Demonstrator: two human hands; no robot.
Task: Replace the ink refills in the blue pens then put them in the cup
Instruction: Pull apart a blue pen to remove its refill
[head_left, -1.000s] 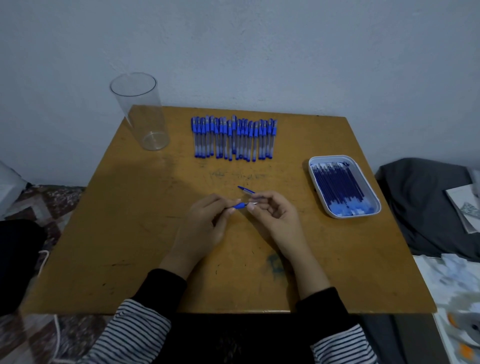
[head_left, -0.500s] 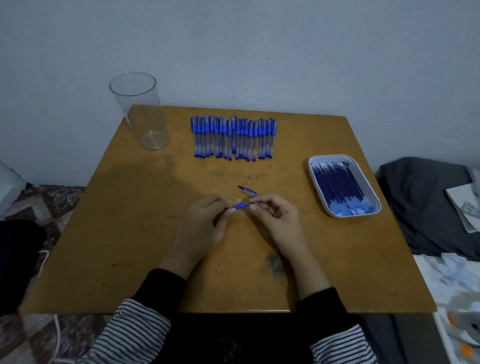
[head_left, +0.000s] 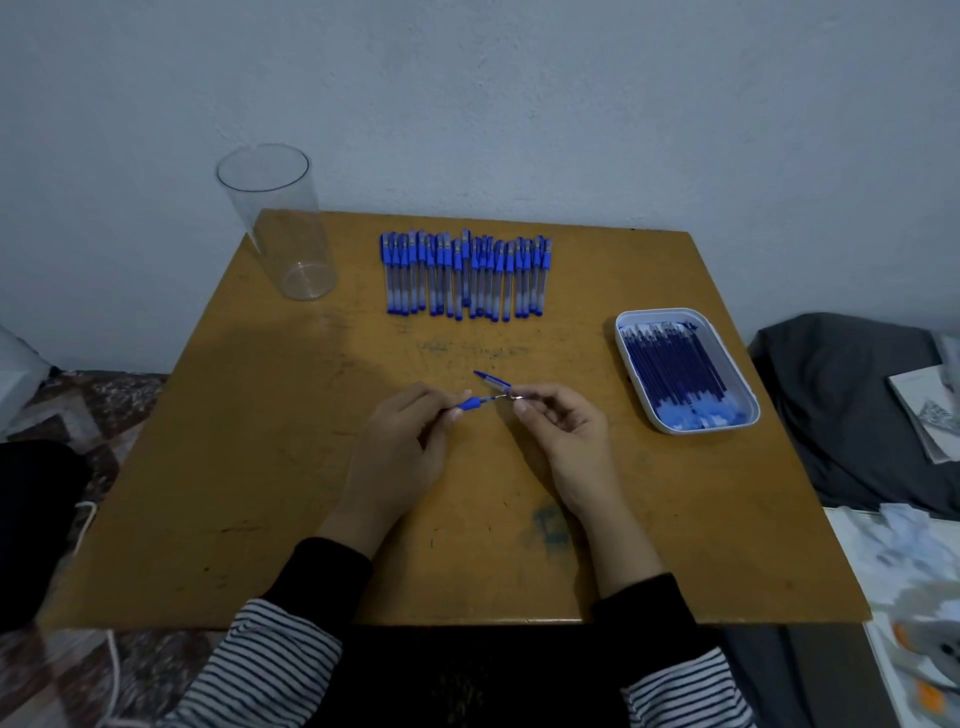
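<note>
My left hand (head_left: 402, 447) pinches a blue pen (head_left: 470, 403) by its barrel over the middle of the table. My right hand (head_left: 563, 431) pinches the thin metal tip end (head_left: 511, 398) of that pen's refill, a short gap from the blue grip. A blue pen cap (head_left: 491, 382) lies on the table just behind my fingers. Several blue pens (head_left: 465, 275) lie in a row at the back of the table. A clear plastic cup (head_left: 278, 223) stands empty at the back left. A white tray (head_left: 750, 410) at the right holds several blue refills (head_left: 675, 369).
The wooden table (head_left: 260, 493) has worn marks and a blue stain near my right forearm. A dark grey cloth (head_left: 852, 410) and papers (head_left: 930, 410) lie to the right of the table. The wall stands right behind the table.
My hands have drawn slightly apart, and a little more of the refill's tip shows between the blue grip and my right fingers.
</note>
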